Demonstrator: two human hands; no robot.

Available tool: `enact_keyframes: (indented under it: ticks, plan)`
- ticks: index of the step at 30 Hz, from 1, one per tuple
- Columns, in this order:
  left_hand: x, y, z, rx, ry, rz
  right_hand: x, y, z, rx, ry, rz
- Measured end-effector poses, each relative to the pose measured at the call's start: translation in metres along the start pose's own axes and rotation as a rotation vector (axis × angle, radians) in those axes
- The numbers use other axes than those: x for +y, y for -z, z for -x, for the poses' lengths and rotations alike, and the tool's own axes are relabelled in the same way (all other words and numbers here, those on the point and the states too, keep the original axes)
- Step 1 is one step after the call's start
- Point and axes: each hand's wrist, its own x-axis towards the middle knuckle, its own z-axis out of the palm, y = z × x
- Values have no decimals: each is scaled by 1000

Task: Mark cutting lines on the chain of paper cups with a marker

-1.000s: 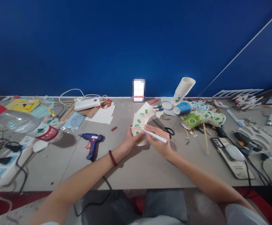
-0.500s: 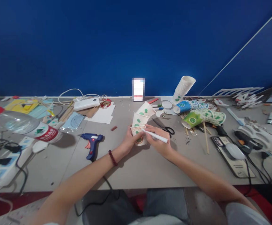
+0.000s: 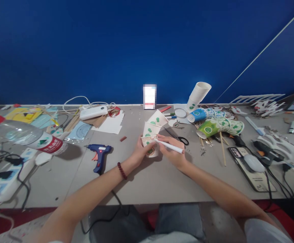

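Note:
My left hand (image 3: 139, 150) is closed around the lowest of several joined paper cups (image 3: 151, 129), white with green spots. They form a bent chain that leans to the right at its far end. Orange-red curved lines show on the band near the lowest cup's rim. In my right hand (image 3: 173, 156) is a white marker pen (image 3: 170, 146), its tip end against the cup near that rim. My fingers partly hide the tip and the lower cup. A dark red bead bracelet (image 3: 122, 170) is on my left wrist.
Left of my hands lies a blue glue gun (image 3: 100, 155), then a plastic bottle (image 3: 35, 136) and a power strip (image 3: 12, 179). Scissors (image 3: 181, 138), painted cup chains (image 3: 209, 128), a leaning cup stack (image 3: 198, 96) and a phone (image 3: 250, 172) lie to the right.
The marker's back end has tipped slightly right and lower, with a small shift of my right hand. The cups and my left hand are nearly unmoved.

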Motion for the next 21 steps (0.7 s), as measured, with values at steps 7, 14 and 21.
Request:
enact_keyframes:
  ticks: [7,14,21]
  plan:
    - [-1,0,0,-6,-12,-14,-3,0,-2,38,16,-11]
    - [-3,1,-2,-3,-34,-45,-3,0,-2,56,6,20]
    - [0,0,-1,-19,-12,-23,-3,1,-1,42,-20,-13]
